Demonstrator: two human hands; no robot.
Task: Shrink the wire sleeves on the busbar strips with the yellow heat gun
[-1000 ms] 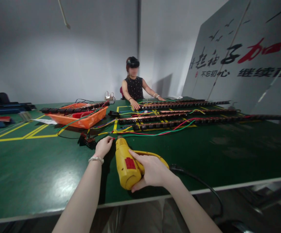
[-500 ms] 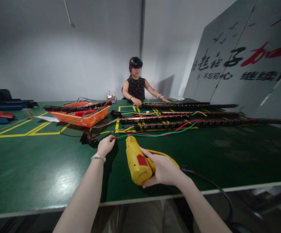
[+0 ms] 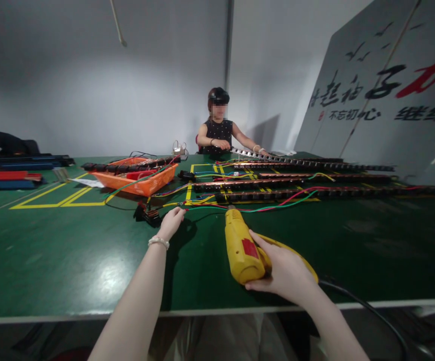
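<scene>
My right hand (image 3: 287,268) is wrapped round a yellow heat gun (image 3: 238,245) with a red label, its nozzle pointing away over the table towards the wires. With its fingers pinched, my left hand (image 3: 172,221) holds the end of a green wire (image 3: 211,208); a bit of red shows at the fingertips. That wire runs right, beside a red wire, along a long black strip (image 3: 262,195). A black part with coppery pieces (image 3: 147,215) lies just left of my left hand. Yellow wires (image 3: 202,200) end just beyond my fingers.
An orange basket (image 3: 144,187) holding dark strips and wires stands at the back left. Blue and red bars (image 3: 6,180) lie farther left. Across the table (image 3: 70,250) a co-worker (image 3: 219,135) handles a long strip. Another person sits far left. The gun's black cord (image 3: 368,303) hangs over the front edge.
The heat gun has moved right, away from my left hand, which keeps its pinch on the wire. The co-worker has lifted one end of a strip. The view has turned slightly left.
</scene>
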